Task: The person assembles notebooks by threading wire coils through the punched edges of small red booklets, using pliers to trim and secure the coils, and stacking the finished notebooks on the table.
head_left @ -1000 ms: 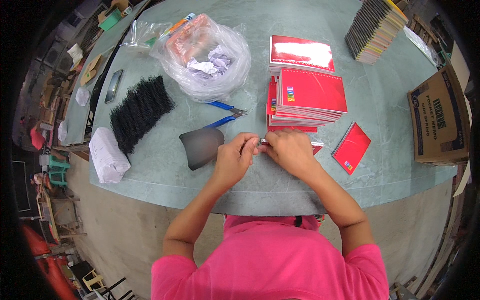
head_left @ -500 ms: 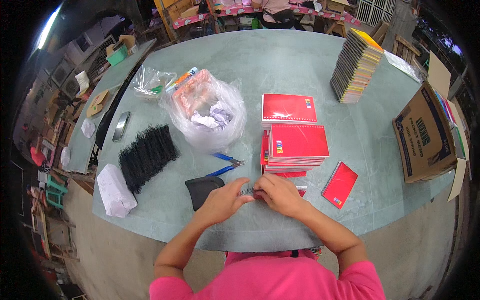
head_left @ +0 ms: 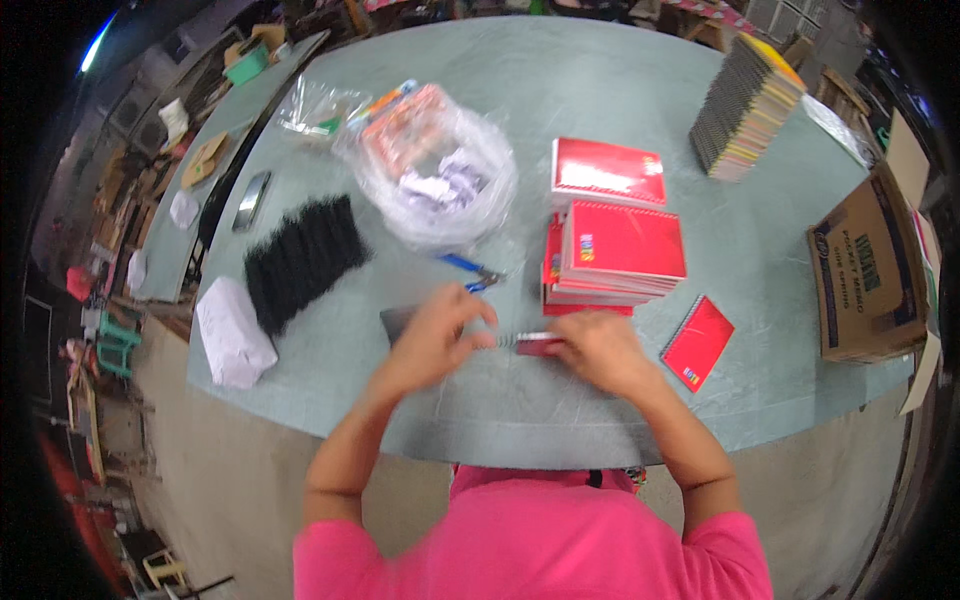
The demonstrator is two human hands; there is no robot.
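Observation:
In my right hand [head_left: 605, 352] is a small red notebook [head_left: 540, 346], held by its edge with the pages side showing. A thin wire spiral coil [head_left: 495, 341] runs from the notebook toward my left hand [head_left: 440, 335]. The left thumb and fingers close around the coil's free end; they are smeared by motion. Just beyond the left hand lie blue-handled cutting pliers [head_left: 470, 270]. A dark flat pad [head_left: 398, 322] is partly hidden behind that hand. Stacked red notebooks [head_left: 625, 245] stand beyond my right hand, and a single spiral-bound red notebook [head_left: 698, 343] lies to its right.
Left on the table are a heap of black spiral coils [head_left: 305, 265], a white paper-wrapped bundle [head_left: 235, 335] and a phone-like dark object [head_left: 251, 201]. A plastic bag [head_left: 450, 220] holds crumpled paper. Tall stacked notebooks [head_left: 745, 110] and an open cardboard box [head_left: 865, 270] stand right.
The whole view has shifted, with the table's things now higher and slightly right. The red notebook shows more plainly in my right hand, and the left fingers have lifted somewhat around the coil.

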